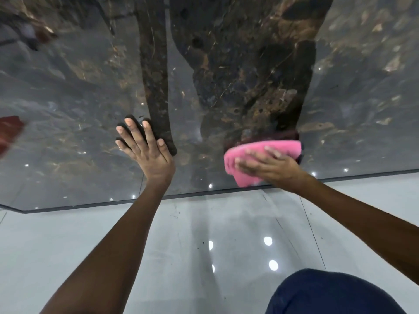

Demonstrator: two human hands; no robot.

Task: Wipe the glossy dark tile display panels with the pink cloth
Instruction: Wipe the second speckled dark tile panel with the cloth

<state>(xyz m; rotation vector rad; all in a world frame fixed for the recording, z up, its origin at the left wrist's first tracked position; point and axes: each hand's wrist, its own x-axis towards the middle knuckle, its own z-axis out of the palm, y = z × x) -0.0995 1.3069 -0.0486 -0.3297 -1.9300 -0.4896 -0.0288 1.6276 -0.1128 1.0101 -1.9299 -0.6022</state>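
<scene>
A glossy dark marbled tile panel fills the upper half of the view, and its lower edge meets the floor. My left hand lies flat against the panel with fingers spread and straight. My right hand presses the folded pink cloth onto the panel close to its bottom edge, with the fingers laid over the cloth. That hand and the cloth look slightly blurred. Dark reflections of both arms show in the panel above the hands.
A pale glossy tiled floor stretches below the panel and mirrors several ceiling lights. My knee in dark blue fabric sits at the lower right. A red blurred shape shows at the left edge of the panel.
</scene>
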